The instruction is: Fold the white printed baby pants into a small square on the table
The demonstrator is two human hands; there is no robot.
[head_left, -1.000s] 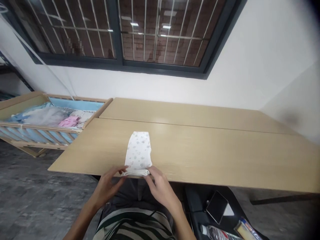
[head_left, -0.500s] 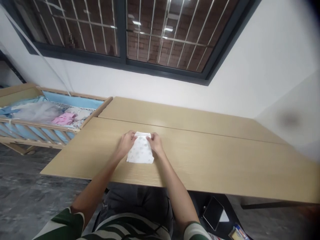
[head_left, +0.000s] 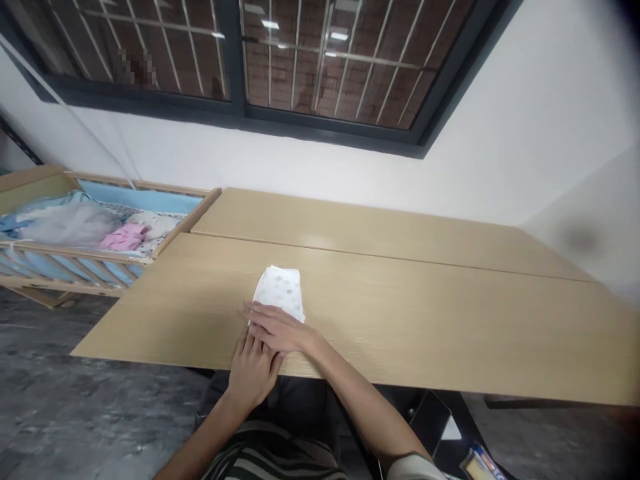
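Observation:
A small folded white cloth (head_left: 280, 288) with a faint grey print lies flat on the wooden table (head_left: 400, 320). Across its near part rests my right hand (head_left: 278, 327), palm down with the fingers stretched to the left. My left hand (head_left: 254, 365) lies at the cloth's near edge, fingers extended forward, and its fingertips meet the underside of the right hand. Both hands are open and grip nothing. The cloth's near edge is mostly covered by them.
A wooden crib (head_left: 175, 233) with blue lining stands left of the table, holding a pink cloth (head_left: 125, 237) and white netting (head_left: 75, 223). A barred window (head_left: 325, 60) is in the wall behind. Below the table's front edge, a dark flat object (head_left: 431, 421) lies at right.
Both hands have let go of the cloth's far corners and moved toward me. The right hand now lies flat over the near part, with the left beside it.

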